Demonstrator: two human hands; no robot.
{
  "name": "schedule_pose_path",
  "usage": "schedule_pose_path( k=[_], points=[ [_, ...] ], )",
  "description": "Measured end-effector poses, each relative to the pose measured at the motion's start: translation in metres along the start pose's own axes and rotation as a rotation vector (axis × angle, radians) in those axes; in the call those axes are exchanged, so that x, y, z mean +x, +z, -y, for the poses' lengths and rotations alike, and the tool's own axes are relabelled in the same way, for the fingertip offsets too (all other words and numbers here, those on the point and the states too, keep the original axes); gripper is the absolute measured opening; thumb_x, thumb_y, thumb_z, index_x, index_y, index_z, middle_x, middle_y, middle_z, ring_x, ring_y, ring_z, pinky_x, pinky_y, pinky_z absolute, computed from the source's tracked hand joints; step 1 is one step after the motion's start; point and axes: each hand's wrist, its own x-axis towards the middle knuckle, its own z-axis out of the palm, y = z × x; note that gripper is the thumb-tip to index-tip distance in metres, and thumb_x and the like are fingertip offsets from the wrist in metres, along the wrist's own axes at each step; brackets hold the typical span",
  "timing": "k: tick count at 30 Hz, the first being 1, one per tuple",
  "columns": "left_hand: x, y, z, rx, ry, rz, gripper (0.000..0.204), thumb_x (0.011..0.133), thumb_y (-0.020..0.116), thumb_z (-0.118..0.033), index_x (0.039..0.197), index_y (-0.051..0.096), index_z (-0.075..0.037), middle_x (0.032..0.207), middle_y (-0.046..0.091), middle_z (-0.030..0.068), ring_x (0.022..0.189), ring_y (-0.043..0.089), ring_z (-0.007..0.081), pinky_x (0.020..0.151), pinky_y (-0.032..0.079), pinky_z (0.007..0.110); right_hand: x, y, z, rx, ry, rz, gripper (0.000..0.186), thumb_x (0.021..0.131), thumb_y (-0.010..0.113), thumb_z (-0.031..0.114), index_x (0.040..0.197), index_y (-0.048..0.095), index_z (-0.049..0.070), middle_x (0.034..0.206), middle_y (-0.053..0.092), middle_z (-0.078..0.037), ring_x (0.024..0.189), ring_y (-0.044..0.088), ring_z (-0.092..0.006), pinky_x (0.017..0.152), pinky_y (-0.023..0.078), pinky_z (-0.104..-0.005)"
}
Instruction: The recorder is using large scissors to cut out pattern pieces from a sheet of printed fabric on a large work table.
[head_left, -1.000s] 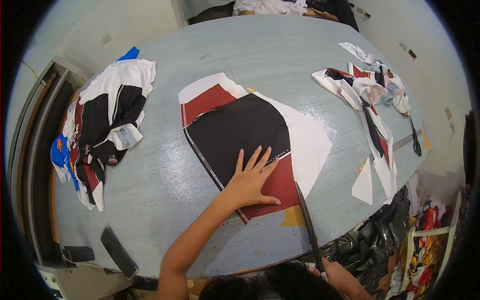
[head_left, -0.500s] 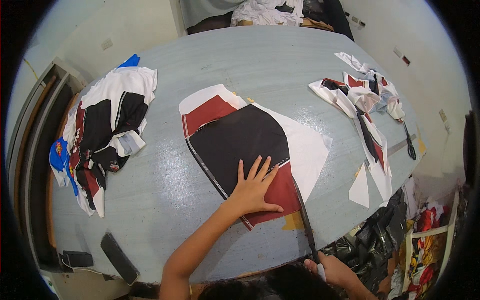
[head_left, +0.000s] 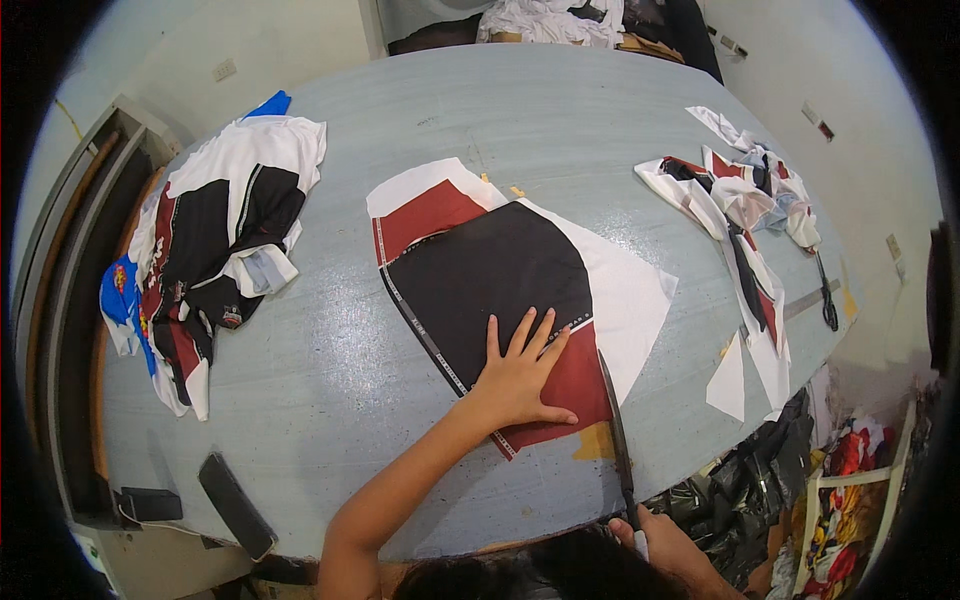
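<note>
The left hand lies flat near the frame's centre, its fingers fanned wide and grasping nothing, on the black-and-red fabric panel atop the grey surface. At lower right, the right hand clasps the dark scissors, blades along the panel's right edge (white cloth lies beyond). Pale lettering trims its left edge, too small to read.
</note>
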Motion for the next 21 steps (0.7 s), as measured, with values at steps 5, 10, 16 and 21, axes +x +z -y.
schedule_pose_path(
  k=[5, 10, 16, 21],
  points=[
    [-0.001, 0.001, -0.001, 0.000, -0.002, -0.013, 0.117, 0.058, 0.060, -0.079, 0.143, 0.028, -0.006, 0.150, 0.016, 0.0198, 0.140, 0.009, 0.0364, 0.102, 0.001, 0.069, -0.004, -0.003, 0.004, 0.019, 0.010, 0.006, 0.072, 0.090, 0.041, 0.059, 0.103, 0.051, -0.011, 0.089, 0.060, -0.034, 0.091, 0.060, -0.0452, 0.080, 0.045, -0.0452],
    [-0.006, 0.001, -0.010, 0.001, -0.015, -0.023, 0.117, 0.058, 0.060, -0.079, 0.143, 0.027, -0.006, 0.150, 0.015, 0.0200, 0.140, 0.010, 0.0371, 0.102, 0.001, 0.070, 0.001, -0.002, -0.002, -0.024, -0.035, -0.013, 0.071, 0.091, 0.041, 0.057, 0.103, 0.051, -0.012, 0.089, 0.061, -0.033, 0.091, 0.060, -0.0443, 0.080, 0.046, -0.0448],
    [-0.007, 0.008, -0.014, -0.038, -0.021, -0.054, 0.116, 0.059, 0.059, -0.078, 0.143, 0.028, -0.004, 0.150, 0.016, 0.0205, 0.140, 0.008, 0.0364, 0.100, -0.001, 0.071, 0.014, 0.008, -0.015, -0.064, -0.059, -0.039, 0.070, 0.091, 0.039, 0.058, 0.096, 0.052, -0.011, 0.080, 0.062, -0.029, 0.081, 0.062, -0.0419, 0.074, 0.047, -0.0439],
    [-0.007, 0.014, -0.017, -0.032, -0.050, -0.027, 0.119, 0.058, 0.059, -0.080, 0.144, 0.025, -0.005, 0.151, 0.013, 0.0206, 0.140, 0.007, 0.0373, 0.100, -0.001, 0.071, 0.017, 0.011, -0.017, -0.074, -0.040, -0.055, 0.070, 0.091, 0.038, 0.060, 0.091, 0.052, -0.009, 0.072, 0.062, -0.022, 0.072, 0.062, -0.0361, 0.070, 0.048, -0.0398]
  ],
)
